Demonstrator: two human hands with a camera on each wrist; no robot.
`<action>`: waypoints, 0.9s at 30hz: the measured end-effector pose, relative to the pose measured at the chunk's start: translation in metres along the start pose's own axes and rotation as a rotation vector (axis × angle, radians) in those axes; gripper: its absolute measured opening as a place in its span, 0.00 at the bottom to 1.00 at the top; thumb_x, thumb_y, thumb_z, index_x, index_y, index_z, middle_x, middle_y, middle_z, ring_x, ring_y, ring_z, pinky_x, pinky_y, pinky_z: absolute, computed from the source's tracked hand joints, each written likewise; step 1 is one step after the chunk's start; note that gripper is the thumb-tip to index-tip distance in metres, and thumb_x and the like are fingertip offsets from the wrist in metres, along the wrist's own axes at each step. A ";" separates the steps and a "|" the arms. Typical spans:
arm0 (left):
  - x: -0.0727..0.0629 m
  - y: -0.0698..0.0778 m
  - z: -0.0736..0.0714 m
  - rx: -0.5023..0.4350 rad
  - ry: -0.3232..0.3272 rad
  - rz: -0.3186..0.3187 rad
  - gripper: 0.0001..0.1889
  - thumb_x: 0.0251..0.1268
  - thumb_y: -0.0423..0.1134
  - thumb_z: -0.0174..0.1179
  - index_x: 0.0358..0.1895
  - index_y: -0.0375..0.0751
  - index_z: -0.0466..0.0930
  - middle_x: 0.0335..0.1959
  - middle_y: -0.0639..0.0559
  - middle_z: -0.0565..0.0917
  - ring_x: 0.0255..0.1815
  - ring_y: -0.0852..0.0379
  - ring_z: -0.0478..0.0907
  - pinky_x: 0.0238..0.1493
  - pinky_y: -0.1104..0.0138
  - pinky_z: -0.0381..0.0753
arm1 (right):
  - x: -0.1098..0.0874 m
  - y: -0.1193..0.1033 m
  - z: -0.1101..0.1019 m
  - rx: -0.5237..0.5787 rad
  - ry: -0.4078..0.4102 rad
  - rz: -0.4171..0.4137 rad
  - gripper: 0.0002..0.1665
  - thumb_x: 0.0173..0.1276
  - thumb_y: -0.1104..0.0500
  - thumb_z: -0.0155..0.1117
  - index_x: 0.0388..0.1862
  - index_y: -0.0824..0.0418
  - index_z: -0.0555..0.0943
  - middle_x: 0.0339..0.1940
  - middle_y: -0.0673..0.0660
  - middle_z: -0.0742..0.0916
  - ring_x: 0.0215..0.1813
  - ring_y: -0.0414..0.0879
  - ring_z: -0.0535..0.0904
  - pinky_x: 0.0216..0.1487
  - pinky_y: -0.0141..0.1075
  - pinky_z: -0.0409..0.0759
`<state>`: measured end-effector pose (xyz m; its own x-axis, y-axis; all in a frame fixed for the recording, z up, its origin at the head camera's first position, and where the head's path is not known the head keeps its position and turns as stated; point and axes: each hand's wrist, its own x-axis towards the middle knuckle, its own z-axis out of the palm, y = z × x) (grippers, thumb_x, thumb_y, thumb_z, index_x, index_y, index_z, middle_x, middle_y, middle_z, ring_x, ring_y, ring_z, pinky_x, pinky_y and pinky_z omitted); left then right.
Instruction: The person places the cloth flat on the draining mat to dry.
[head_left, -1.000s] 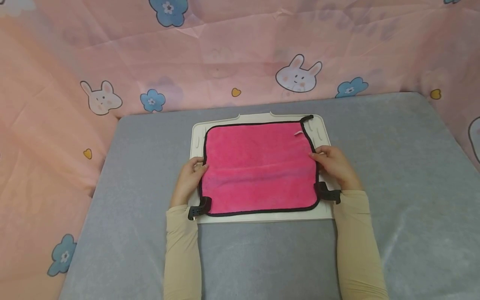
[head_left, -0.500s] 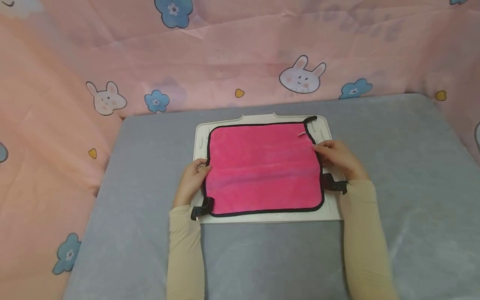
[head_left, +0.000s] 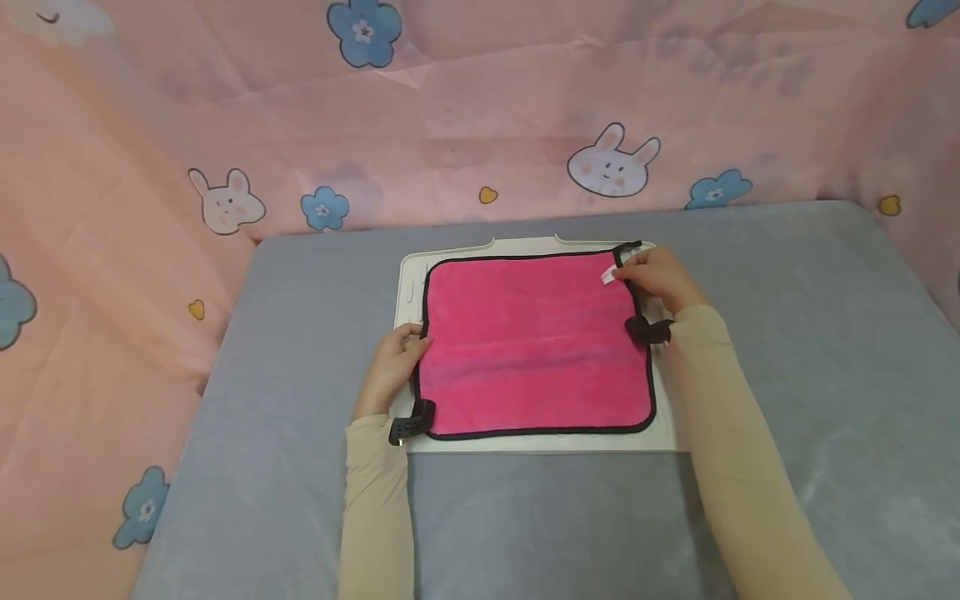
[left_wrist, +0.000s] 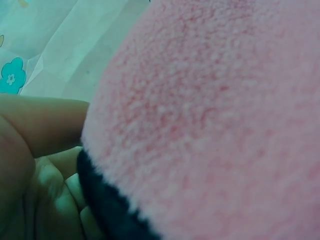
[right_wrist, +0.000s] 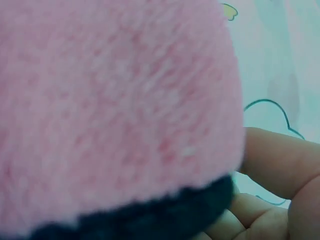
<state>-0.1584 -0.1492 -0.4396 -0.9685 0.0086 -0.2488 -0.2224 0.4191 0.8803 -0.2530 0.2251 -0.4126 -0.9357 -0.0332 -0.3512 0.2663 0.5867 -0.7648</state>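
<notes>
A pink plush towel (head_left: 525, 333) with black trim lies nearly flat over a white plastic board (head_left: 517, 443). My left hand (head_left: 392, 367) pinches the towel's left edge about halfway up; in the left wrist view its thumb (left_wrist: 45, 122) meets the fuzzy cloth and fingers curl beneath the black trim (left_wrist: 107, 200). Near the far right corner, my right hand (head_left: 663, 279) pinches the right edge beside a small white tag (head_left: 609, 275). The right wrist view has that thumb (right_wrist: 277, 160) at the cloth's side, with fingers partly hidden under the trim.
A black hanging loop (head_left: 630, 247) sticks out at the towel's far right corner. Board and towel rest on a grey covered table (head_left: 315, 292). Behind it hangs a pink curtain (head_left: 450, 108) printed with rabbits and flowers. Each wrist wears a black strap mount (head_left: 412, 422).
My right hand has slid away from me along the towel's right edge, up to the white tag. The left hand keeps its place on the left edge. The head view has shifted slightly.
</notes>
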 end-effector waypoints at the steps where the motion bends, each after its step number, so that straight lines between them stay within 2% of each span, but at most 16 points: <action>1: 0.000 0.000 0.000 -0.003 0.002 0.006 0.15 0.68 0.36 0.54 0.52 0.29 0.74 0.33 0.42 0.83 0.30 0.61 0.75 0.36 0.69 0.73 | 0.001 0.000 0.000 0.007 0.017 -0.002 0.18 0.67 0.57 0.58 0.44 0.74 0.76 0.20 0.47 0.75 0.24 0.39 0.69 0.28 0.32 0.69; 6: 0.000 0.001 0.001 -0.037 0.016 0.022 0.15 0.68 0.34 0.54 0.54 0.30 0.73 0.22 0.50 0.77 0.23 0.63 0.72 0.28 0.70 0.71 | 0.001 0.002 0.002 0.048 0.096 -0.043 0.20 0.69 0.56 0.57 0.47 0.74 0.74 0.28 0.49 0.76 0.29 0.40 0.69 0.31 0.32 0.69; 12: 0.001 -0.001 0.002 -0.031 0.046 0.026 0.16 0.68 0.35 0.54 0.57 0.34 0.73 0.14 0.56 0.67 0.18 0.63 0.66 0.22 0.70 0.66 | 0.002 0.007 0.005 0.033 0.121 -0.046 0.19 0.68 0.58 0.59 0.47 0.76 0.75 0.27 0.50 0.76 0.27 0.39 0.69 0.29 0.30 0.70; 15: 0.001 -0.002 0.002 0.007 0.031 0.021 0.18 0.68 0.36 0.54 0.59 0.35 0.72 0.17 0.52 0.71 0.20 0.61 0.69 0.25 0.68 0.68 | 0.000 0.007 0.004 0.018 0.113 -0.038 0.20 0.67 0.58 0.60 0.46 0.76 0.75 0.25 0.49 0.76 0.26 0.39 0.70 0.28 0.30 0.70; 18: 0.000 -0.001 0.000 0.038 -0.021 0.025 0.22 0.67 0.37 0.56 0.61 0.32 0.69 0.29 0.42 0.82 0.30 0.56 0.77 0.35 0.66 0.74 | -0.005 0.007 0.003 -0.015 0.076 -0.048 0.20 0.66 0.56 0.60 0.43 0.75 0.76 0.20 0.47 0.76 0.25 0.39 0.70 0.28 0.31 0.70; 20: -0.001 0.000 -0.002 0.029 -0.072 0.018 0.25 0.65 0.38 0.58 0.63 0.30 0.66 0.40 0.36 0.83 0.38 0.52 0.81 0.43 0.63 0.76 | -0.011 0.009 0.001 -0.033 0.038 -0.053 0.18 0.66 0.55 0.61 0.39 0.73 0.77 0.17 0.45 0.75 0.24 0.40 0.70 0.27 0.32 0.70; 22: -0.002 0.000 -0.004 0.005 -0.122 0.009 0.29 0.63 0.37 0.60 0.64 0.28 0.62 0.46 0.33 0.82 0.43 0.49 0.81 0.48 0.62 0.76 | -0.018 0.012 -0.001 -0.049 -0.019 -0.053 0.17 0.65 0.53 0.62 0.33 0.69 0.78 0.15 0.45 0.74 0.24 0.41 0.70 0.28 0.33 0.70; 24: -0.002 0.001 -0.006 -0.023 -0.153 -0.011 0.32 0.61 0.35 0.62 0.66 0.29 0.59 0.46 0.32 0.81 0.43 0.50 0.82 0.49 0.62 0.76 | -0.027 0.016 -0.002 -0.057 -0.077 -0.038 0.18 0.65 0.51 0.63 0.28 0.66 0.76 0.14 0.46 0.73 0.23 0.42 0.70 0.29 0.35 0.70; 27: -0.001 0.001 -0.006 -0.026 -0.161 -0.029 0.35 0.60 0.35 0.64 0.68 0.31 0.57 0.45 0.32 0.82 0.39 0.54 0.82 0.48 0.63 0.76 | -0.041 0.023 -0.003 -0.116 -0.153 -0.029 0.21 0.65 0.46 0.63 0.24 0.62 0.74 0.13 0.49 0.73 0.23 0.43 0.69 0.30 0.36 0.68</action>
<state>-0.1581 -0.1542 -0.4365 -0.9317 0.1427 -0.3341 -0.2552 0.3974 0.8815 -0.2092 0.2426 -0.4145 -0.8941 -0.1695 -0.4147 0.2025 0.6728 -0.7116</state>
